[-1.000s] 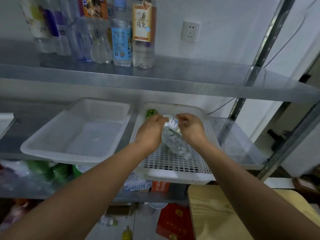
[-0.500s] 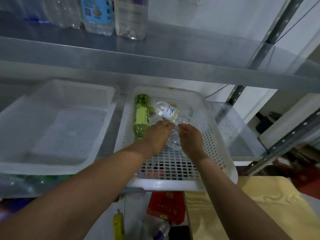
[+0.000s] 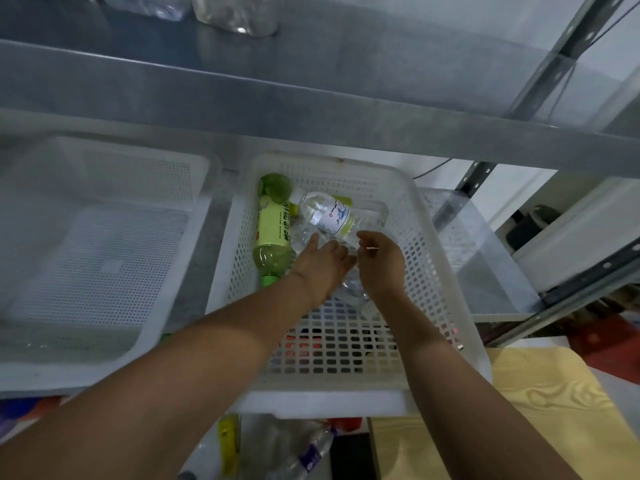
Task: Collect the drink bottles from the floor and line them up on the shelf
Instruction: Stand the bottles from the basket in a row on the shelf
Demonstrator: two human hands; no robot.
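Note:
A clear water bottle (image 3: 327,216) with a white and blue label lies tilted in the white perforated basket (image 3: 436,271) on the middle shelf. Its neck end shows between my wrists. My left hand (image 3: 322,263) lies over its middle from the left, and my right hand (image 3: 381,261) curls round it from the right. Both hands hold it low against the basket floor. A green drink bottle (image 3: 272,233) lies beside it on the left, cap toward me. More bottles lie on the floor below, among them a clear one (image 3: 311,452) and a yellow one (image 3: 228,441).
A second white basket (image 3: 104,244) stands to the left on the same shelf. The upper metal shelf (image 3: 311,84) carries several bottle bases at its back. A slanted steel post (image 3: 568,46) rises at right. A yellow wooden surface (image 3: 536,410) sits at lower right.
Both hands have lowered the clear bottle from above the basket down into it, beside the green bottle. My view has tipped downward.

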